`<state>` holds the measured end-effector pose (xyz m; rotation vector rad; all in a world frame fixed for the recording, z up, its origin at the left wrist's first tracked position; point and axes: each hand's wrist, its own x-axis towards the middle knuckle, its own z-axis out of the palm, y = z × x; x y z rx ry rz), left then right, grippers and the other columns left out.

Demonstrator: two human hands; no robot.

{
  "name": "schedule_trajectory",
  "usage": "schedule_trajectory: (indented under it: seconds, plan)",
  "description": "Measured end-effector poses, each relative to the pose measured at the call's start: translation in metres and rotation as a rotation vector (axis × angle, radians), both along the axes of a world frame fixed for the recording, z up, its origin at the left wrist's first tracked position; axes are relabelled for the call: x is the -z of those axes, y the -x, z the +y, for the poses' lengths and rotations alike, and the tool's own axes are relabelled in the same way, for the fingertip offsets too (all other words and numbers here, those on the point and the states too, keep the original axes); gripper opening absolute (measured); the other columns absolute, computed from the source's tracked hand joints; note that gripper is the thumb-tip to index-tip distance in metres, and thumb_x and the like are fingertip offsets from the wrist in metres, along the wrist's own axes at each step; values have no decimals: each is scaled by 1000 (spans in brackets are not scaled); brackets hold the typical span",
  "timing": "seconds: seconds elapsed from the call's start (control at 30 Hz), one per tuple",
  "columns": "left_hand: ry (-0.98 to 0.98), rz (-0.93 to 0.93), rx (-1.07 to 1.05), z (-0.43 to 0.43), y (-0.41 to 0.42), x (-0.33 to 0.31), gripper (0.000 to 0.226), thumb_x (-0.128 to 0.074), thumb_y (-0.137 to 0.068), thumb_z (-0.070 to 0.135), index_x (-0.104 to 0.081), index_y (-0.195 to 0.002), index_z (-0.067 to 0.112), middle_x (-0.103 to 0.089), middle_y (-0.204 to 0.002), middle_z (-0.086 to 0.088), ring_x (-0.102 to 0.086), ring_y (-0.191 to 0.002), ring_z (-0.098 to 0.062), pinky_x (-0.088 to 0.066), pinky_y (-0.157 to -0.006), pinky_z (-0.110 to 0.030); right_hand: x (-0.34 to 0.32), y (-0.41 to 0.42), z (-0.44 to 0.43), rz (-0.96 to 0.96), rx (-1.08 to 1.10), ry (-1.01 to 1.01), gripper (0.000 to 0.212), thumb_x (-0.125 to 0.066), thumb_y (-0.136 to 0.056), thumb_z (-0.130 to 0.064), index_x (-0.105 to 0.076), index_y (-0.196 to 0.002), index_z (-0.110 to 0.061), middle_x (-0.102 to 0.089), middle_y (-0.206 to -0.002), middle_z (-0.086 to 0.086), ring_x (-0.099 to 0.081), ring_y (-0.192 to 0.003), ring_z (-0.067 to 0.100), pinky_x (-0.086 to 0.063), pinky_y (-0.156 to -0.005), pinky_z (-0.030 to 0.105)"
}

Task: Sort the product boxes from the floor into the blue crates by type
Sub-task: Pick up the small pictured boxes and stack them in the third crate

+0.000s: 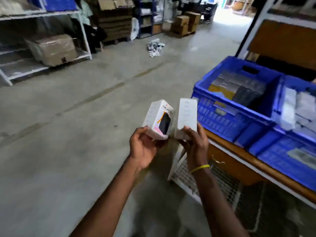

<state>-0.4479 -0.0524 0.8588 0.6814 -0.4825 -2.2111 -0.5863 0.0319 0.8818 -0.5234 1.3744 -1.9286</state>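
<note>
Mid-task. My left hand [143, 146] grips a white speaker box [159, 118], fingers curled under its bottom end and thumb on the side. My right hand [195, 147] grips a plain white box [187, 115] the same way, thumb on the near face. Both boxes are held upright, just beside each other, in front of me and near the crates but not over them.

Done so far, judging by the fill: the nearest blue crate [220, 117] already holds dark and silver boxes plus a yellow one. The crate to its right [301, 82] holds white boxes. A third crate [277, 151] in front is only partly in view, contents unclear. All sit on a wooden counter [239, 161].

Left to do: drop these two, probably into the white-box crate, though I can't confirm the type match. A small pile of boxes [154, 47] lies on the floor well away, so more trips look likely.

Writing: the left box reads "HALLEY" and digits starting "70", last character blurred, with a picture of a dark speaker. The right box has faint grey lines, unreadable. The crate's front label is too blurred.
</note>
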Motion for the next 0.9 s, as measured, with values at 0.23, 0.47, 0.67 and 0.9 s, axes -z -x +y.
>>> schedule_trajectory:
  seconds: [0.23, 0.47, 0.67, 0.9]
  plan:
    - [168, 207, 551, 25, 142, -71, 62, -68, -71, 34, -65, -125, 5, -59, -132, -20, -54, -120, -45, -45, -99, -52, -81, 88, 103, 10, 472, 174, 43, -65, -74, -24, -64, -117, -18, -69, -102, 0, -65, -91, 18, -53, -76, 38]
    - [264, 312, 984, 111, 257, -114, 75, -48, -84, 49, -42, -148, 10, -49, -147, -15, -61, -95, -34, -50, -78, -39, -106, 136, 229, 18, 854, 248, 24, -65, -74, -25, -66, -97, -21, -71, -88, -4, -65, -87, 19, -55, -76, 37]
    - [276, 222, 1086, 182, 350, -142, 47, -51, -88, 39, -63, -122, 9, -66, -115, -13, -64, -89, -33, -55, -72, -38, -118, 198, 309, 45, 1059, 213, 13, -62, -78, -20, -66, -91, -22, -70, -82, -4, -67, -83, 17, -58, -68, 33]
    - [448, -23, 1061, 219, 462, -166, 41, -55, -88, 44, -67, -112, 14, -67, -97, -9, -61, -88, -28, -52, -65, -34, -123, 294, 382, 62, 1090, 190, 13, -55, -91, -18, -66, -98, -21, -70, -83, -5, -69, -78, 13, -59, -71, 33]
